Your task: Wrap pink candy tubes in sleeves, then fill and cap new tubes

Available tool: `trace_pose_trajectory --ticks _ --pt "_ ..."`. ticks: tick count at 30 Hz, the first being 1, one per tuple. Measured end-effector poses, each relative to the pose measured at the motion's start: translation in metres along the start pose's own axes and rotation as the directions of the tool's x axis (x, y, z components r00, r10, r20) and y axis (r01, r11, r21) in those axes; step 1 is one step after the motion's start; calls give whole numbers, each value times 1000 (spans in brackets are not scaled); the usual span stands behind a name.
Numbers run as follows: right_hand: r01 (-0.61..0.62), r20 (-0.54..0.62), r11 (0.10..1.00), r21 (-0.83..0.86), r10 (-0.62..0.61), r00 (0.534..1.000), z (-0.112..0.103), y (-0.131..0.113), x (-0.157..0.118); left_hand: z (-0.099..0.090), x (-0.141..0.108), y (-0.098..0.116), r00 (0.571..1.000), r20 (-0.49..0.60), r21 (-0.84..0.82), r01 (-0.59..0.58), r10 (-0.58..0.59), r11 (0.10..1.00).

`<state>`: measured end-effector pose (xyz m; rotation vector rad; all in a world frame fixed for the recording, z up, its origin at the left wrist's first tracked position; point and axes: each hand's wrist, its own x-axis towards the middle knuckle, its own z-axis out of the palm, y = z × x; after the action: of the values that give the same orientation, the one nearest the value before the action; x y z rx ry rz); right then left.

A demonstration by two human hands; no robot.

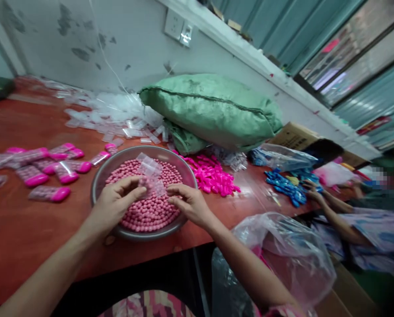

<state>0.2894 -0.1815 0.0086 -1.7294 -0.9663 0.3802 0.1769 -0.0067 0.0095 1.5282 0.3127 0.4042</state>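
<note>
A grey metal bowl (96, 187) full of round pink beads (149, 220) sits at the table's front edge. Over the beads, my left hand (122, 198) pinches a small clear plastic case (144, 182) with some pink in it between thumb and fingers. Facing it, my right hand (190, 203) has thumb and forefinger closed at the edge of another clear piece (159, 189). One more clear case (149, 166) shows just above them, over the beads. Where these clear pieces overlap, their outlines are hard to separate.
Bead-filled clear cases with pink ends (63, 171) lie at left. Behind are clear empties (117, 110) and a green sack (210, 110). Bright pink caps (213, 176) are heaped right of the bowl. Further right, a co-worker's hand (312, 189) reaches blue pieces (285, 187). A plastic bag (289, 246) hangs below.
</note>
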Motion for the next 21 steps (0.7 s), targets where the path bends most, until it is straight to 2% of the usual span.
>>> trace_pose_trajectory --ticks 3,5,7,8,10,12,16,21 --pt "24 -106 995 -92 -33 994 -14 6 -21 1 1 2 1000 6 50 30 -30 998" --pt "-53 -177 993 -108 33 984 -37 20 -31 3 1 5 999 -16 67 45 -44 997" --pt "-161 -270 969 -186 107 957 -68 43 -36 5 2 7 998 -1 102 55 -56 993" --pt "-222 -343 929 -295 114 933 -84 58 -36 6 2 8 998 8 115 59 -60 992" --pt "-366 -432 731 -576 108 895 -112 88 -35 9 2 9 998 8 112 63 -64 992" --pt "-419 -447 638 -646 129 885 -131 115 -32 11 3 9 998 12 94 67 -69 993" --pt "-464 -438 544 -699 188 879 -139 146 -29 12 3 7 994 10 21 107 -108 994" --pt "-442 -395 505 -741 204 896 -131 149 -36 11 3 6 990 -34 -34 138 -139 990"
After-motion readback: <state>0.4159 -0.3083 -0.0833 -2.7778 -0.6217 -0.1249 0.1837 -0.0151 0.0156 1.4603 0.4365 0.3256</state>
